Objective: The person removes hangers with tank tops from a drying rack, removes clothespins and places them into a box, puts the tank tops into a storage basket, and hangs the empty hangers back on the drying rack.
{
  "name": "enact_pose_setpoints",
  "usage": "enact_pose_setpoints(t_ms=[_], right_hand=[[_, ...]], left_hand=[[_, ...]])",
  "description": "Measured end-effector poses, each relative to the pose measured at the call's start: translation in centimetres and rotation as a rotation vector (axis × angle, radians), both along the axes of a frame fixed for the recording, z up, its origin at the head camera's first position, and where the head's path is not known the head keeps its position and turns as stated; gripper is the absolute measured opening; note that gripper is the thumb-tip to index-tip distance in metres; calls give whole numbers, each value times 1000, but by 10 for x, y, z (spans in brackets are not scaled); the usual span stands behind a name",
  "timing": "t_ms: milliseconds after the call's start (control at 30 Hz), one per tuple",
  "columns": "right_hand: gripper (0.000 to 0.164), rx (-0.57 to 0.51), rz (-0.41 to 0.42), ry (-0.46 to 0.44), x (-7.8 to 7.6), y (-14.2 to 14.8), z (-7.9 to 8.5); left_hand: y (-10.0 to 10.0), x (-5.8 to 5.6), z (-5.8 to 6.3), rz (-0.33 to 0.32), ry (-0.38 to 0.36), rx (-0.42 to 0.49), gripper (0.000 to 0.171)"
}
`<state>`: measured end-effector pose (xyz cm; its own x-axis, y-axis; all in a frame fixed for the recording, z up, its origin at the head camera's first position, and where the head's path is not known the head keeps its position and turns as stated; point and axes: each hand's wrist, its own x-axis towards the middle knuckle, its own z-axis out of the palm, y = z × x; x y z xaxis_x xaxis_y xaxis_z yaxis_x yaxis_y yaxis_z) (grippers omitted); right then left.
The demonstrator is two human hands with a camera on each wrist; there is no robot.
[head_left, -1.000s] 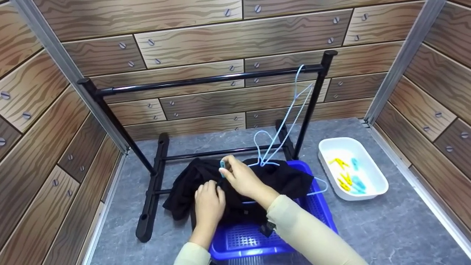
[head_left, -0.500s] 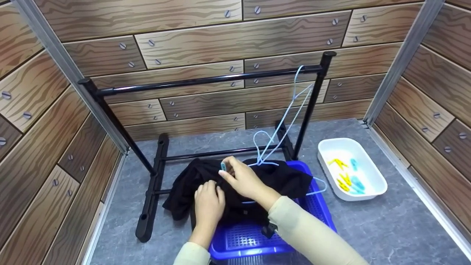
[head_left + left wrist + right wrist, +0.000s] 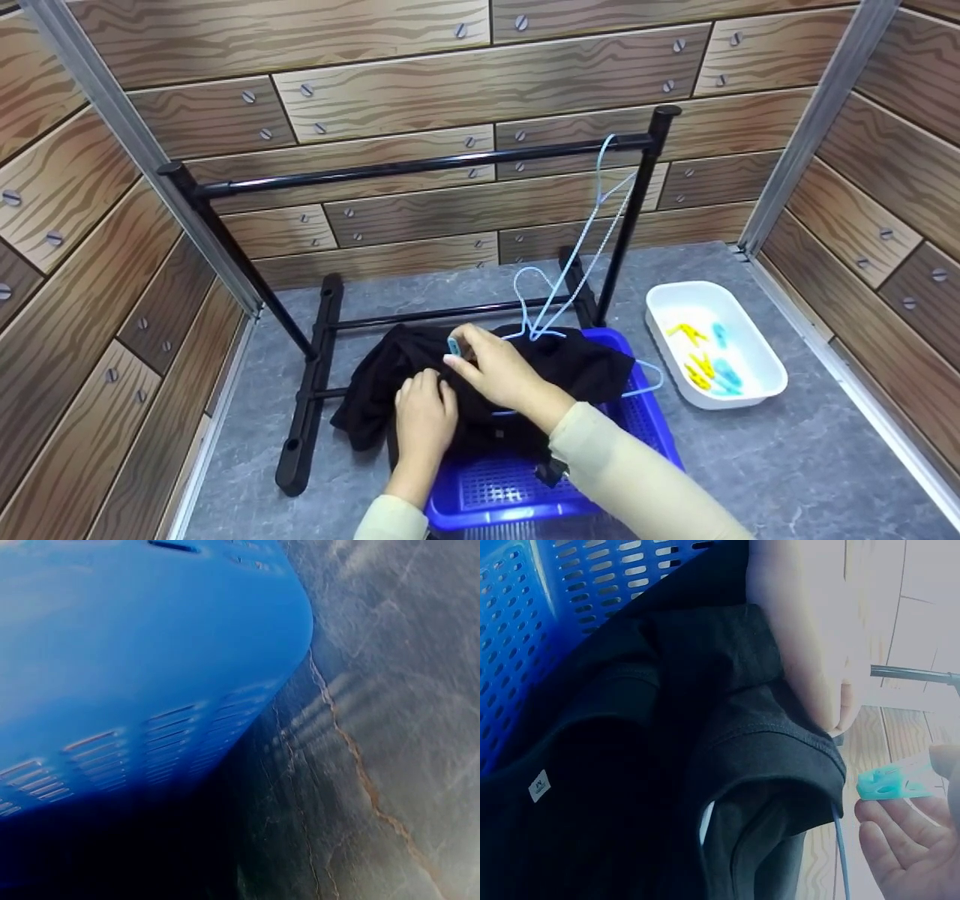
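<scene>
A black shirt (image 3: 577, 367) with a small white label lies over a blue basket (image 3: 517, 514). A light-blue wire hanger (image 3: 654, 379) is inside the shirt, one end sticking out at the right. My left hand (image 3: 425, 411) holds the shirt's cloth on its left part; in the right wrist view its fingers (image 3: 832, 716) bend at the cloth edge. My right hand (image 3: 491, 366) pinches a turquoise clothespin (image 3: 889, 784) just above the shirt, apart from the cloth. Only the basket's side (image 3: 150, 637) and floor show in the left wrist view.
A black clothes rack (image 3: 420, 163) stands behind the basket. Another light-blue hanger (image 3: 600, 196) hangs at its right end. A white tub (image 3: 765, 360) on the floor at right holds several yellow clothespins (image 3: 701, 366) and turquoise clothespins (image 3: 726, 375). Wood-patterned walls surround the floor.
Almost nothing has moved. The right hand and its clothespin tilt very slightly, and the head view has shifted a little.
</scene>
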<state>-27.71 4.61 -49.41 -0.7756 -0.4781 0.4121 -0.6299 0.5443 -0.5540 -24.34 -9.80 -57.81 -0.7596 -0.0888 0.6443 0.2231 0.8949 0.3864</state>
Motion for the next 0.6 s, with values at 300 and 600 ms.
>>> enact_pose_setpoints(t_ms=[300, 600], right_hand=[[27, 4, -12, 16, 3, 3, 4], [30, 6, -6, 59, 11, 11, 8]], left_hand=[[0, 0, 0, 5, 8, 1, 11], [0, -1, -1, 3, 30, 2, 11]])
